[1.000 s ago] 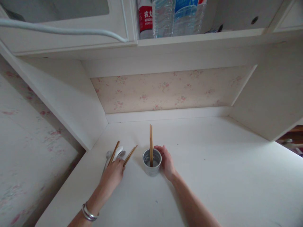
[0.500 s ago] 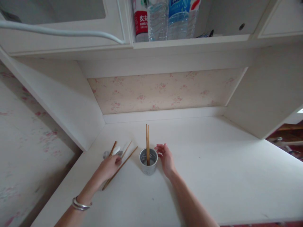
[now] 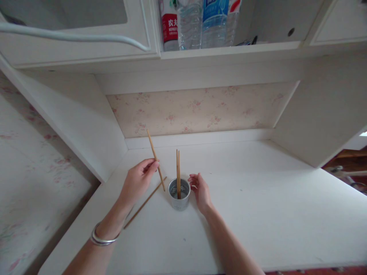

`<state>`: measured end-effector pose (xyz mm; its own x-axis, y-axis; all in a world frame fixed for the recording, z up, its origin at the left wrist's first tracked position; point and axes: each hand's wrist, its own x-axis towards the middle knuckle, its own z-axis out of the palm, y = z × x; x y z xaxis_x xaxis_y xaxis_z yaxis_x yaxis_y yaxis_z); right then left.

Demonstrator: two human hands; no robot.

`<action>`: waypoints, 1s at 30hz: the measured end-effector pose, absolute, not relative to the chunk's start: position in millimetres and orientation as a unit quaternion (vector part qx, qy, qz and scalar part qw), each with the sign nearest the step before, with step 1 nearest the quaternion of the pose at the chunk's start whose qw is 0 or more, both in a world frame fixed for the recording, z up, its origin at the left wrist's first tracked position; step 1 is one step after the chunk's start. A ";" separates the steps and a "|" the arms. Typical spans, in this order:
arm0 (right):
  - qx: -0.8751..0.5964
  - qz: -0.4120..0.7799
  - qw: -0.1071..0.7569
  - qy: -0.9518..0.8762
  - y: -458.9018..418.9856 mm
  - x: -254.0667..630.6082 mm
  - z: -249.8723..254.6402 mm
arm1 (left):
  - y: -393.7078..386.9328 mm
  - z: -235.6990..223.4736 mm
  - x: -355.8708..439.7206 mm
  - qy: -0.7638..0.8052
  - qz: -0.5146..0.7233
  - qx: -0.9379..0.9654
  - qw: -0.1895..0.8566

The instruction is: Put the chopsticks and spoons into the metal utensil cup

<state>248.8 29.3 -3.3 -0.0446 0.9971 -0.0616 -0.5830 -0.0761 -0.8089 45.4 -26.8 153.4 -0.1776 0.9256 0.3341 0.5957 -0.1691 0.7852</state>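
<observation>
A small grey perforated metal cup (image 3: pixel 179 198) stands on the white counter (image 3: pixel 252 206) with two wooden chopsticks (image 3: pixel 178 172) upright in it. My left hand (image 3: pixel 138 181) pinches one wooden chopstick (image 3: pixel 155 156), held slanted in the air just left of the cup. Another chopstick (image 3: pixel 145 208) lies flat on the counter below that hand. My right hand (image 3: pixel 200 191) rests on the counter beside the cup's right side, fingers loosely curled and apart, holding nothing.
A white shelf (image 3: pixel 229 47) overhead carries plastic water bottles (image 3: pixel 200 23). A white side panel (image 3: pixel 74 126) walls the counter on the left and another on the right. Floral wallpaper (image 3: pixel 197 110) backs the niche. A pale cable (image 3: pixel 71 36) runs across the upper left.
My left hand has lifted one chopstick off the counter and raised it toward the cup. One chopstick stays lying on the counter. My right hand has let go of the cup.
</observation>
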 end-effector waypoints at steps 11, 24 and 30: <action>-0.335 0.655 0.606 -0.305 29.6 249.7 0.2 | 0.9 130.3 77.1 0.603 0.443 0.636 0.186; -0.335 0.656 0.604 -0.304 29.7 250.0 0.3 | -0.9 86.4 85.5 0.594 0.415 0.651 0.228; -0.330 0.658 0.603 -0.308 30.6 249.8 -0.7 | -1.7 79.9 86.3 0.595 0.404 0.665 0.201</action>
<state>249.8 30.6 -0.7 -0.0543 0.9966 -0.0627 -0.5906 -0.0827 -0.8027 86.3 -1.7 79.9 -0.0336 0.9539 0.2983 0.6286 -0.2119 0.7483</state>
